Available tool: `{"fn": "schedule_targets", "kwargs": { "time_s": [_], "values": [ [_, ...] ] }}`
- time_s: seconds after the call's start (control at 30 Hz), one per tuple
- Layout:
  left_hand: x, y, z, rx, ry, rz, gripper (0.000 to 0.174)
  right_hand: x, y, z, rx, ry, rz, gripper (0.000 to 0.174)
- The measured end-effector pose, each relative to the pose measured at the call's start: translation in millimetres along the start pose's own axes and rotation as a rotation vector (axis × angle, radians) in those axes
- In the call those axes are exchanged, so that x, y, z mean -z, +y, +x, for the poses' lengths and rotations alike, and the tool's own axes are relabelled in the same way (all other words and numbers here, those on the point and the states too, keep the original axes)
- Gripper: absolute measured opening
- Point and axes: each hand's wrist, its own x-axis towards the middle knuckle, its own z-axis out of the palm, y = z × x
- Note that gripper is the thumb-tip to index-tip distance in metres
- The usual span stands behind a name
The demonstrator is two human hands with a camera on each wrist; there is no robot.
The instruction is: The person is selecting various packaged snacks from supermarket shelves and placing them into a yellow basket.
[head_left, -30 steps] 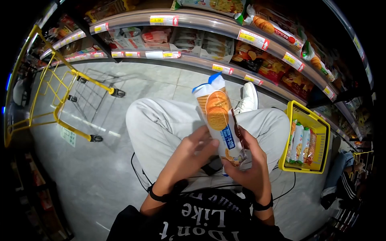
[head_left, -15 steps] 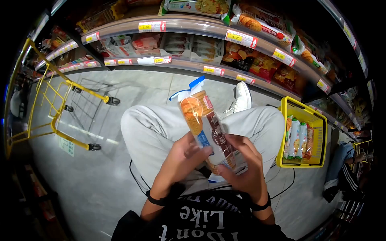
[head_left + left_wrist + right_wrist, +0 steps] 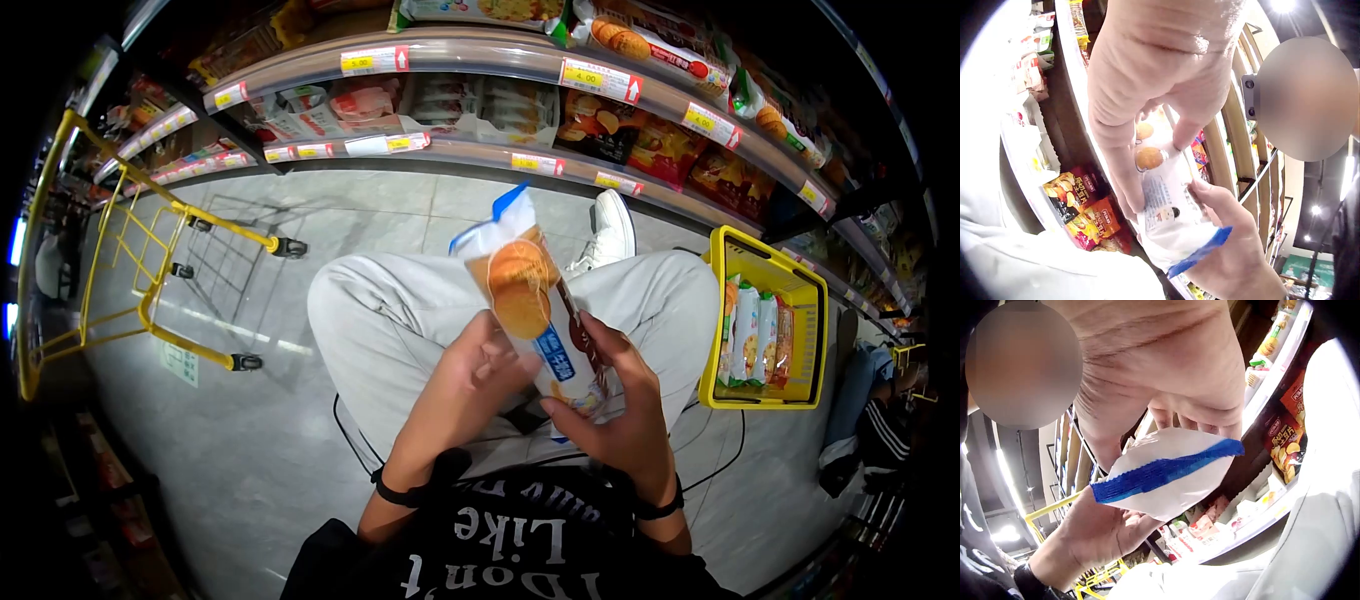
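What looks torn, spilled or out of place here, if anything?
Nothing stands out. The biscuit packet shows no tear where it's visible, and its blue-edged end looks sealed. In the yellow basket, packets sit side by side; no spill shows.

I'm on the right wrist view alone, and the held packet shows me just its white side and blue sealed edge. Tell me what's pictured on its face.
Observer: In the head view, the biscuit packet has round golden biscuits printed on it.
Operator: Report what sits beside the person's right knee.
Observer: Also from the head view: a yellow shopping basket with several long snack packets inside.
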Motion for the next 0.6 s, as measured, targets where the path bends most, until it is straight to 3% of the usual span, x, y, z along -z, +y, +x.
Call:
{"fn": "schedule_targets", "kwargs": {
  "time_s": [0.1, 0.17, 0.23, 0.33, 0.4, 0.5, 0.53, 0.6],
  "values": [
    [-7, -2, -3, -0.064, 0.001, -0.169, 0.045, 1, 0, 0, -0.044, -0.002, -0.038, 0.073],
    [-1, -8, -4, -0.015, -0.055, 0.169, 0.054, 4, 1, 0, -0.073, -0.008, -0.096, 0.074],
    [-5, -4, -5, -0.044, -0.095, 0.175, 0.054, 8, 1, -3, -0.187, -0.084, -0.028, 0.077],
    [-8, 1, -6, -0.168, -0.193, 0.258, 0.058, 4, 6, -5, -0.183, 0.005, 0.128, 0.077],
    [-13, -4, -5, -0.151, -0.047, -0.091, 0.058, 17, 6, -8, -0.224, 0.030, 0.129, 0.072],
    [1, -1, -2, -0.210, -0.116, -0.022, 0.062, 46, 10, -10, -0.363, 0.302, 0.392, 0.068],
    [2, 0, -2, -0.227, -0.103, -0.020, 0.062, 64, 17, -11, -0.277, 0.375, 0.365, 0.068],
    [3, -2, -2, -0.252, -0.057, 0.054, 0.061, 95, 15, -17, -0.304, 0.618, 0.425, 0.058]
  ]
}}
